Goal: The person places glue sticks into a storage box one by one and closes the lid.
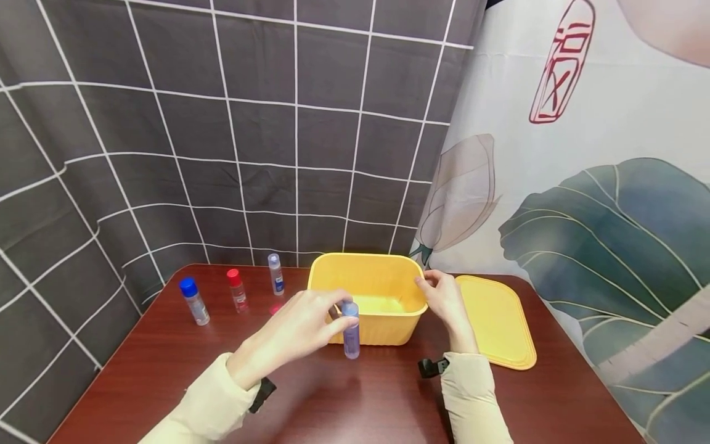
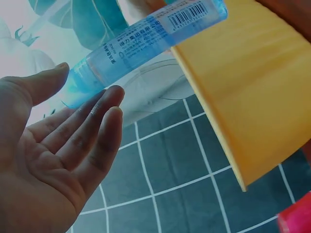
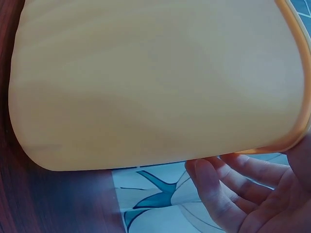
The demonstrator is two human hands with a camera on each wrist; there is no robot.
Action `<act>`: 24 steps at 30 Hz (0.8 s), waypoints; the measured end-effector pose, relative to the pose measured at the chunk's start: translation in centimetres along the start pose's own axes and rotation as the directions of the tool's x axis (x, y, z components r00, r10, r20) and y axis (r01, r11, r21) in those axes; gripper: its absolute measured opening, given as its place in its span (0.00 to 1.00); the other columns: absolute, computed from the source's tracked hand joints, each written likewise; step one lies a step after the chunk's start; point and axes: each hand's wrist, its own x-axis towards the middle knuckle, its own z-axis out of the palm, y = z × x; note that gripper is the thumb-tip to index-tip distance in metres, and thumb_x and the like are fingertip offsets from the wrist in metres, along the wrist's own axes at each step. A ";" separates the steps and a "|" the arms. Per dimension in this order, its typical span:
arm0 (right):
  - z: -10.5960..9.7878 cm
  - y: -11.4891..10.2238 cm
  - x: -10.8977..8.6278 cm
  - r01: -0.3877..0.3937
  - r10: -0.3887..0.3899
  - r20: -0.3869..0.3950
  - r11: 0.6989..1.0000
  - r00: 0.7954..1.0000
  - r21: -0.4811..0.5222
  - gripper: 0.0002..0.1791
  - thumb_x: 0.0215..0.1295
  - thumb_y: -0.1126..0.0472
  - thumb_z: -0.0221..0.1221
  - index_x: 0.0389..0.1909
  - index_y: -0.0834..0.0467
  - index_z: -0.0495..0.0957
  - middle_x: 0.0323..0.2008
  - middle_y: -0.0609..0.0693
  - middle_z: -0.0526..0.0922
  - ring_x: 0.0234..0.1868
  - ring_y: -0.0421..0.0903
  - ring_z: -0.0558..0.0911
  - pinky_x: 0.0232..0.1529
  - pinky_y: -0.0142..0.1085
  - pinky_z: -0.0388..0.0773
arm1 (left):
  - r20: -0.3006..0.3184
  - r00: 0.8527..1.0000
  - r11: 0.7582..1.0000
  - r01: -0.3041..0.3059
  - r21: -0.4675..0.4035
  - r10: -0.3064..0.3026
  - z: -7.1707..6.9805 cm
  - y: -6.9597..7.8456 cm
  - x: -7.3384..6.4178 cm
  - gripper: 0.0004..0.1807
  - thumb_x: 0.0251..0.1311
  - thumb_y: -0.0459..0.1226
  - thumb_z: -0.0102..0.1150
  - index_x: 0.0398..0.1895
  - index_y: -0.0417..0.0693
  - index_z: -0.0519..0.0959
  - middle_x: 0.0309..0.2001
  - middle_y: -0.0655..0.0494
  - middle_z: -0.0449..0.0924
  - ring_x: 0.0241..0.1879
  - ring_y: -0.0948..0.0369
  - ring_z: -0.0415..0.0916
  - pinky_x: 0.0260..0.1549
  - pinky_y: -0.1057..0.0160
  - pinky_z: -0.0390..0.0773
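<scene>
My left hand pinches a slim translucent blue glue bottle by its capped top end, upright in front of the yellow plastic box. In the left wrist view the bottle shows a printed label with a barcode, the thumb at one side of its cap and fingers at the other. The right hand grips the box's right rim. Seen from the right wrist, its fingers lie along the edge of the box wall.
Left of the box stand a blue-capped bottle, a red-capped bottle and a pale-blue-capped bottle. A pink object is partly hidden behind the left hand. The flat yellow lid lies at the right. A grid-patterned cloth hangs behind the table.
</scene>
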 end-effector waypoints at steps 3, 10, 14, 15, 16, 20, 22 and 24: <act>-0.1 -0.1 0.1 -0.002 0.002 -0.003 1.000 1.000 0.004 0.17 0.68 0.58 0.60 0.48 0.68 0.80 0.35 0.58 0.83 0.34 0.51 0.80 0.36 0.38 0.78 | 0.001 1.000 1.000 -0.006 -0.013 0.006 -0.6 0.2 1.0 0.10 0.60 0.44 0.67 0.40 0.51 0.81 0.27 0.68 0.79 0.26 0.71 0.75 0.26 0.69 0.74; -0.1 -0.2 0.0 -0.007 0.007 -0.003 1.000 1.000 0.010 0.17 0.68 0.58 0.60 0.47 0.68 0.80 0.34 0.58 0.83 0.34 0.51 0.80 0.36 0.39 0.79 | -0.011 0.999 0.999 -0.037 -0.038 0.036 -1.3 0.2 3.3 0.09 0.59 0.44 0.68 0.39 0.51 0.81 0.29 0.68 0.81 0.29 0.71 0.78 0.29 0.70 0.77; 0.1 0.0 -0.1 -0.010 0.010 -0.002 1.000 1.000 0.012 0.16 0.67 0.57 0.61 0.47 0.67 0.81 0.34 0.57 0.83 0.33 0.50 0.80 0.36 0.39 0.78 | -0.015 0.998 0.998 -0.056 -0.032 0.055 -1.2 0.1 4.7 0.09 0.58 0.43 0.68 0.38 0.51 0.82 0.29 0.67 0.81 0.29 0.71 0.78 0.29 0.71 0.76; 0.2 0.0 -0.2 -0.011 0.011 0.000 1.000 1.000 0.015 0.16 0.68 0.58 0.60 0.47 0.67 0.81 0.34 0.57 0.83 0.33 0.50 0.80 0.36 0.38 0.79 | -0.011 0.999 0.998 -0.053 -0.030 0.053 -1.2 0.0 5.1 0.09 0.59 0.43 0.68 0.38 0.50 0.82 0.29 0.67 0.81 0.28 0.71 0.77 0.28 0.71 0.76; 0.2 0.0 -0.2 -0.012 0.012 -0.001 1.000 1.000 0.017 0.16 0.68 0.58 0.60 0.47 0.67 0.81 0.34 0.57 0.83 0.33 0.50 0.81 0.36 0.39 0.79 | -0.003 0.999 0.998 -0.045 -0.034 0.045 -1.1 0.1 5.5 0.09 0.59 0.43 0.67 0.39 0.50 0.82 0.29 0.67 0.81 0.28 0.71 0.77 0.28 0.70 0.76; 0.1 0.1 -0.2 -0.008 0.008 -0.016 1.000 1.000 0.015 0.15 0.67 0.58 0.61 0.45 0.67 0.81 0.34 0.57 0.84 0.34 0.50 0.81 0.36 0.39 0.78 | 0.032 0.999 0.995 -0.015 -0.096 0.018 -1.0 0.2 7.2 0.11 0.59 0.44 0.67 0.41 0.49 0.82 0.29 0.64 0.81 0.26 0.71 0.77 0.27 0.70 0.77; 0.1 0.0 -0.2 -0.003 0.003 -0.024 1.000 1.000 0.012 0.14 0.67 0.59 0.61 0.44 0.67 0.81 0.34 0.57 0.85 0.34 0.50 0.81 0.36 0.40 0.78 | 0.040 0.999 0.992 -0.009 -0.126 0.014 -0.8 0.2 8.0 0.11 0.59 0.44 0.67 0.40 0.48 0.82 0.29 0.64 0.81 0.26 0.71 0.77 0.28 0.69 0.77; 0.0 0.0 -0.3 -0.004 0.004 -0.025 1.000 1.000 0.016 0.14 0.67 0.59 0.61 0.45 0.67 0.81 0.34 0.57 0.85 0.35 0.51 0.81 0.37 0.40 0.78 | 0.047 0.999 0.989 -0.010 -0.148 0.017 -0.7 0.2 8.7 0.11 0.59 0.43 0.67 0.40 0.49 0.82 0.30 0.64 0.81 0.27 0.71 0.77 0.28 0.69 0.77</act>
